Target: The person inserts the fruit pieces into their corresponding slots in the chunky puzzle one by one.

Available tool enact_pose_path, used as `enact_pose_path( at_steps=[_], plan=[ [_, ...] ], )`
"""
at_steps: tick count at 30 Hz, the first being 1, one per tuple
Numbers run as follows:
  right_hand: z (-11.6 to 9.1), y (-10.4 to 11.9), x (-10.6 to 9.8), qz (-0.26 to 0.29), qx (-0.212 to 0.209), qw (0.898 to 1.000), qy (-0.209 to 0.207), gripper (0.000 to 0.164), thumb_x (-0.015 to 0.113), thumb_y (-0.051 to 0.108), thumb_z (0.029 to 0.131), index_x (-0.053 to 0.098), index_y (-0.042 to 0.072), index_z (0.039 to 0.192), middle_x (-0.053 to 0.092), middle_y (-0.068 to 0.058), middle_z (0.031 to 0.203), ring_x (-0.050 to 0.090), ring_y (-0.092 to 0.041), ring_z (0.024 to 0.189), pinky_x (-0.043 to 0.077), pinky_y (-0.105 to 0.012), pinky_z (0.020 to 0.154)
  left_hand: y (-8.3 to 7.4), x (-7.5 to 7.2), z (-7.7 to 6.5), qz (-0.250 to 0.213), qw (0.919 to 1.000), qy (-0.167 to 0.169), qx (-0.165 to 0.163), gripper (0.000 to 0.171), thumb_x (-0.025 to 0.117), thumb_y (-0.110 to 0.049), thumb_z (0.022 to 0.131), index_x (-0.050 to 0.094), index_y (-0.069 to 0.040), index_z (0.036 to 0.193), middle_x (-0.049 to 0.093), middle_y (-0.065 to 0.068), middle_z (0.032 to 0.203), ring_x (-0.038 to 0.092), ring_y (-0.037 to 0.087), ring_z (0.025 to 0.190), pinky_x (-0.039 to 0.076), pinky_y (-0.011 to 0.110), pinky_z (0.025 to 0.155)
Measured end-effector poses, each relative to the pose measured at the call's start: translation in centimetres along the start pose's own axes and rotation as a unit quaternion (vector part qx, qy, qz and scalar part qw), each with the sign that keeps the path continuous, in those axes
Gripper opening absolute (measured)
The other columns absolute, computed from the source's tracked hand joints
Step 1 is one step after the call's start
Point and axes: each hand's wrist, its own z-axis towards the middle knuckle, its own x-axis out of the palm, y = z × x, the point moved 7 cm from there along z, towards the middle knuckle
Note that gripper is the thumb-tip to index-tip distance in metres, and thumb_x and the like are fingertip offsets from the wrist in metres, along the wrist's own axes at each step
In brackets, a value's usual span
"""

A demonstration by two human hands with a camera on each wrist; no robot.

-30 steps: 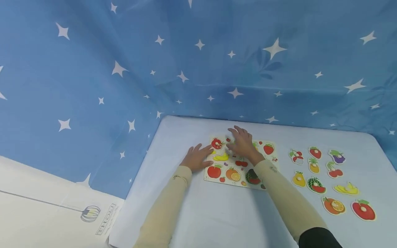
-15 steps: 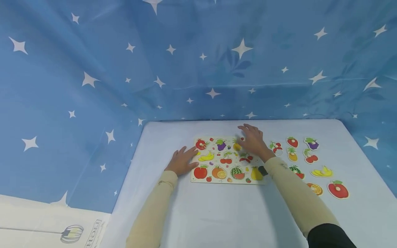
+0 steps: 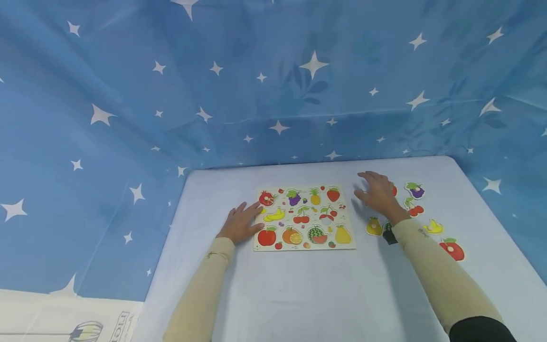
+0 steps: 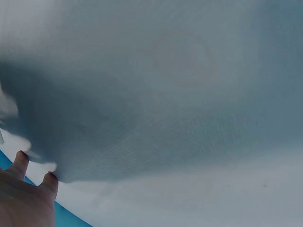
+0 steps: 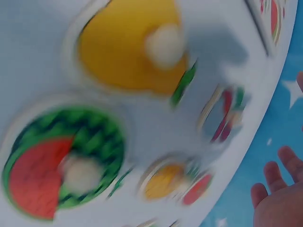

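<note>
My left hand (image 3: pixel 241 223) rests at the left edge of a fruit puzzle board (image 3: pixel 278 236), fingers spread, fingertips touching its rim. A pomegranate (image 3: pixel 267 198) fills the board's top left spot. Right of the board, my right hand (image 3: pixel 378 192) hovers with fingers relaxed and parted, holding nothing. Around and below it lie loose knobbed fruit pieces: a pear (image 3: pixel 373 226), a watermelon (image 5: pixel 66 161), grapes (image 3: pixel 414 190), cherries (image 3: pixel 413 207) and a strawberry (image 3: pixel 394 191) partly hidden by the hand. A pineapple piece (image 5: pixel 163 181) shows blurred in the right wrist view.
A banana piece (image 3: pixel 433 227) and an apple piece (image 3: pixel 452 249) lie farther right, the apple partly behind the sleeve. The white table (image 3: pixel 295 294) ends at a blue star-patterned curtain (image 3: pixel 239 95). A printed white sheet (image 3: pixel 38 313) shows at lower left.
My right hand has moved right, from over the board to the loose pieces. The left hand has stayed at the board's left edge. The head view has turned to the right.
</note>
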Motion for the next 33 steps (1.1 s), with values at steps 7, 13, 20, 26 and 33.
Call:
enact_pose_path(
  at_steps=[7,13,20,26,33],
  plan=[
    [-2.1,-4.4,-2.4,-0.003,0.055,0.998,0.008,0.059,0.067,0.024,0.091,0.044,0.002,0.141,0.038,-0.030,0.145,0.030,-0.057,0.127,0.020,-0.074,0.098,0.1,0.2,0.0,0.001,0.9999,-0.006,0.009,0.072,0.058,-0.059,0.090,0.033,-0.034,0.153,0.026,-0.012,0.160,0.014,0.026,0.149,0.015,0.056,0.117],
    [-3.7,-8.5,-4.4,0.010,0.111,0.994,0.010,0.066,0.065,0.029,0.092,0.038,0.000,0.145,0.037,-0.034,0.143,0.028,-0.057,0.124,0.020,-0.071,0.094,0.2,0.2,0.0,0.008,0.9999,-0.004,0.011,0.072,0.057,-0.059,0.091,0.033,-0.033,0.153,0.025,-0.011,0.160,0.014,0.027,0.149,0.016,0.056,0.117],
    [-4.9,-12.4,-5.7,0.053,0.197,0.979,0.015,0.074,0.061,0.038,0.095,0.028,0.004,0.151,0.033,-0.035,0.143,0.024,-0.058,0.122,0.026,-0.072,0.093,-0.3,-0.2,-0.2,-0.013,0.9997,-0.008,0.019,0.072,0.060,-0.056,0.090,0.035,-0.030,0.152,0.027,-0.008,0.160,0.015,0.030,0.149,0.015,0.058,0.117],
    [-5.1,-13.9,-5.8,0.102,0.228,0.968,0.000,0.071,0.057,0.036,0.097,0.027,0.002,0.151,0.036,-0.031,0.146,0.020,-0.058,0.129,0.017,-0.074,0.100,-0.3,-0.3,-0.3,-0.019,0.9996,-0.009,0.019,0.071,0.061,-0.054,0.090,0.036,-0.029,0.152,0.028,-0.008,0.160,0.016,0.030,0.148,0.016,0.058,0.117],
    [-5.0,-15.5,-5.2,0.123,0.273,0.954,-0.025,0.062,0.056,0.028,0.098,0.033,-0.001,0.148,0.045,-0.029,0.139,0.025,-0.052,0.128,0.023,-0.068,0.099,-0.1,0.1,-0.2,-0.028,0.9996,-0.001,0.007,0.073,0.062,-0.056,0.089,0.034,-0.034,0.152,0.027,-0.010,0.159,0.015,0.027,0.149,0.015,0.056,0.117]
  ],
)
